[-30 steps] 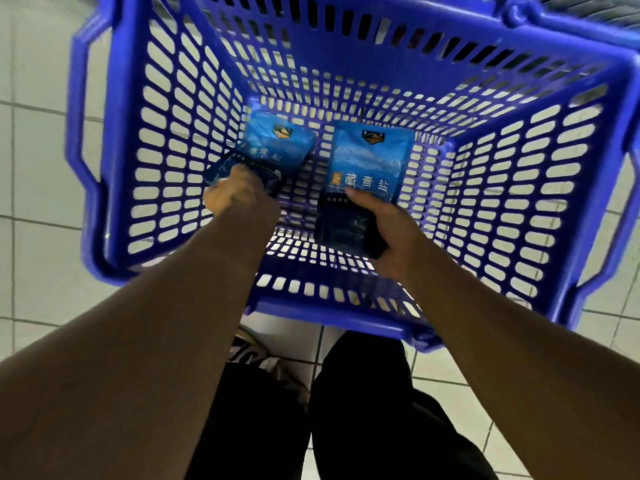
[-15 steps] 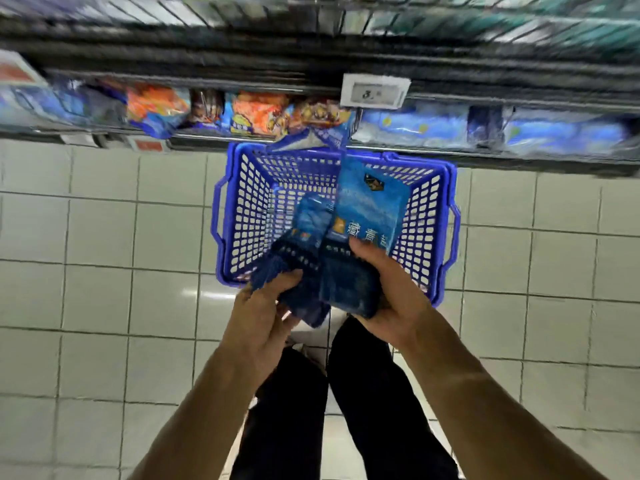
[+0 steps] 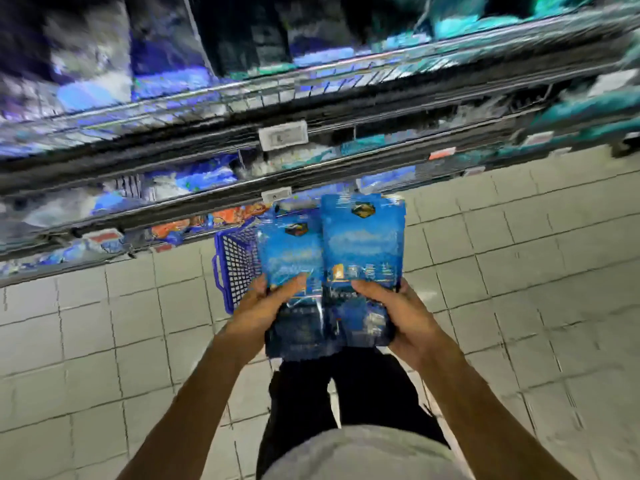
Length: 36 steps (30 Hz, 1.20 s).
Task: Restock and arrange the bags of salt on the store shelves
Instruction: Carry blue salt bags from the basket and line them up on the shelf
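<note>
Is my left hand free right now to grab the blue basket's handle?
Probably not: the left hand is gripping a salt bag, which also covers much of the basket.

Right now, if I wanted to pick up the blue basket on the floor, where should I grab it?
Probably by the looped handle on the blue basket's left side wall, coming from the left. That loop stands out from the wall with a gap for fingers. The two salt bags held up in front hide the rest.
</note>
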{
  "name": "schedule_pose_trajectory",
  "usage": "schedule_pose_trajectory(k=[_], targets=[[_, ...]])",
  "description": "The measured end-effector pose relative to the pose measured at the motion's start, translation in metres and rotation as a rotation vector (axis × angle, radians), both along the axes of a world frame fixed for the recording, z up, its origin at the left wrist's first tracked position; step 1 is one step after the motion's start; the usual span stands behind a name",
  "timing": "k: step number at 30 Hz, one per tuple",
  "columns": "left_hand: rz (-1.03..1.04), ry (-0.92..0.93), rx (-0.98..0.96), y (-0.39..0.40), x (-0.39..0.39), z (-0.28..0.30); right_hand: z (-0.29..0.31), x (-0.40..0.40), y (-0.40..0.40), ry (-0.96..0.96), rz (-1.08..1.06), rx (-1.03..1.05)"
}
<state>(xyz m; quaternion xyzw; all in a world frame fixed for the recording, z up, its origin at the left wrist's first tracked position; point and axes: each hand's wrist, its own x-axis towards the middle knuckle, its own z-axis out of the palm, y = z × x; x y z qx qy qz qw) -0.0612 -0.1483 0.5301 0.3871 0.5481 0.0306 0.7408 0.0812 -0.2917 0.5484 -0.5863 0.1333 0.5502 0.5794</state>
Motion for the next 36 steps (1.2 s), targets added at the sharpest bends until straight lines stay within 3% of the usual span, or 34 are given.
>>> schedule_pose_trajectory(k=[4,9,20,25,36], targets=[[-0.101,0.003,0.059,-0.01,0.022,0.038,0.045,0.003,-0.075,-0.096,-0.199,-0.078],[-0.446,-0.044,0.13,-0.036,0.056,0.066,0.07,-0.011,-0.152,-0.146,-0.506,-0.076],[-0.923,-0.19,0.145,-0.157,0.197,0.101,0.094,-0.037,-0.299,-0.212,-1.127,-0.059],[-1.16,-0.277,0.17,-0.232,0.268,0.105,0.094,-0.019,-0.377,-0.253,-1.252,-0.06],[-1.167,-0.375,0.122,-0.388,0.403,0.112,0.104,0.113,-0.529,-0.307,-1.233,-0.075]])
